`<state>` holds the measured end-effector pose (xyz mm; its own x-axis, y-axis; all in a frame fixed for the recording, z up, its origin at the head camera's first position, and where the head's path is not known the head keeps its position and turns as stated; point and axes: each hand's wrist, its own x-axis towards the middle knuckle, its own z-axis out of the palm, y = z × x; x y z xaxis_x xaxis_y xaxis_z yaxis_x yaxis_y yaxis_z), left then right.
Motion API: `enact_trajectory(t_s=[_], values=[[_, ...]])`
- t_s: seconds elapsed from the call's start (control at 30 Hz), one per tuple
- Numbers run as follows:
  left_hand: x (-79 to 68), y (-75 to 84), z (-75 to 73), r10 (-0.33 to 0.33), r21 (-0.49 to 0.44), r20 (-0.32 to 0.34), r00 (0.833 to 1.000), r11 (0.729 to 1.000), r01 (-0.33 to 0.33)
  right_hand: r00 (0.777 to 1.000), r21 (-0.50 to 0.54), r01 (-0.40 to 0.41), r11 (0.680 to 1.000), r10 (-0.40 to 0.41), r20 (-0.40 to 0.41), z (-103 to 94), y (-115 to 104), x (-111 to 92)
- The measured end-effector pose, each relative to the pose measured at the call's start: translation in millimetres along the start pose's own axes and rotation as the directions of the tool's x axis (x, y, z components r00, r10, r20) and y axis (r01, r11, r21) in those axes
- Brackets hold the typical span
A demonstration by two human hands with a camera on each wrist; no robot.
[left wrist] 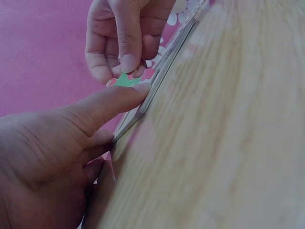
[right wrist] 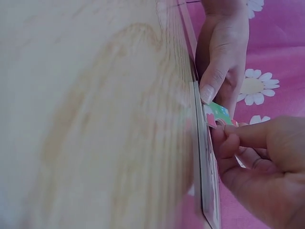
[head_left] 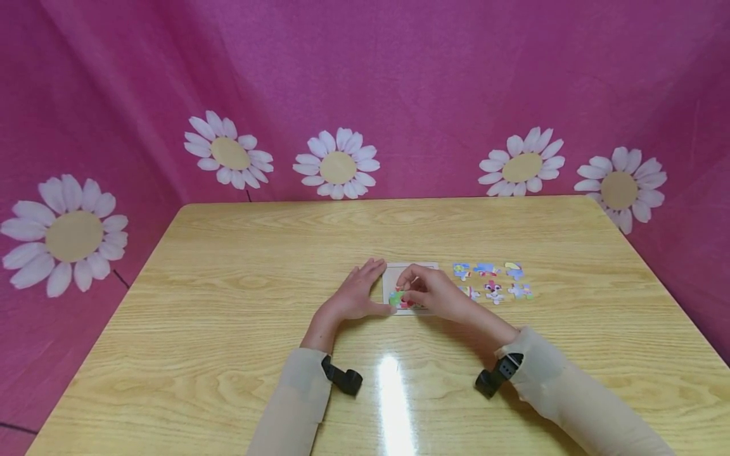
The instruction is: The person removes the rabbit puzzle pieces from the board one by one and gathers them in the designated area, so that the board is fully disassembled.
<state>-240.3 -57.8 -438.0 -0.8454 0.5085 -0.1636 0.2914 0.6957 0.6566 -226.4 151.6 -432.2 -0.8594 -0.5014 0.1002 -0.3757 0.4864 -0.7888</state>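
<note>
A white puzzle tray (head_left: 393,273) lies flat on the table. My left hand (head_left: 356,294) rests along its left side, fingers straight towards the back and thumb at the front left corner. Over the tray's front part, my right hand (head_left: 438,294) pinches a green and red puzzle piece (head_left: 395,299) between thumb and fingertips. In the right wrist view the green piece (right wrist: 220,111) is tilted, close to the left thumb. Red-coloured puzzle parts show under the right fingers, which hide much of the tray.
Several loose puzzle pieces (head_left: 493,290) lie in two rows to the right of the tray, near the right forearm. The wooden table (head_left: 228,285) reaches back to a pink curtain (head_left: 399,76) with white flowers.
</note>
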Motion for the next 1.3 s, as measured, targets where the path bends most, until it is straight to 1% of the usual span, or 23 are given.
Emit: enact_trajectory(t_s=[0.07, 0.27, 0.53, 0.73, 0.9, 1.13, 1.3], values=[[-0.2, 0.4, -0.1, -0.010, -0.003, 0.004, 1.000, 1.000, 0.010, 1.000, 0.014, -0.016, 1.000, 0.016, 0.007, 0.2, 0.2, -0.1], [0.5, -1.3, 1.5, 0.015, -0.001, -0.013, 1.000, 1.000, -0.015, 0.997, 0.072, -0.072, 0.995, 0.072, 0.009, 0.2, -0.7, 0.7], [1.7, -3.2, 2.7, 0.014, 0.007, -0.006, 1.000, 1.000, -0.014, 0.994, 0.130, -0.106, 0.986, 0.108, -0.014, -2.8, 3.7, -4.0], [1.1, -3.5, 1.8, 0.011, -0.001, -0.004, 1.000, 1.000, -0.011, 0.992, 0.123, -0.118, 0.985, 0.121, -0.018, -11.1, 6.7, -11.7], [0.7, -2.9, 1.3, 0.003, -0.004, 0.002, 1.000, 1.000, -0.003, 0.991, 0.097, -0.125, 0.987, 0.129, -0.035, -17.7, 11.3, -19.0], [0.9, -1.8, 0.9, -0.001, -0.005, 0.002, 1.000, 1.000, 0.001, 0.991, 0.127, -0.116, 0.985, 0.123, -0.046, -26.7, 16.0, -32.1], [0.9, -2.9, 1.5, 0.006, -0.008, 0.002, 1.000, 1.000, -0.006, 0.987, 0.074, -0.142, 0.987, 0.147, -0.061, -34.1, 18.5, -43.0]])
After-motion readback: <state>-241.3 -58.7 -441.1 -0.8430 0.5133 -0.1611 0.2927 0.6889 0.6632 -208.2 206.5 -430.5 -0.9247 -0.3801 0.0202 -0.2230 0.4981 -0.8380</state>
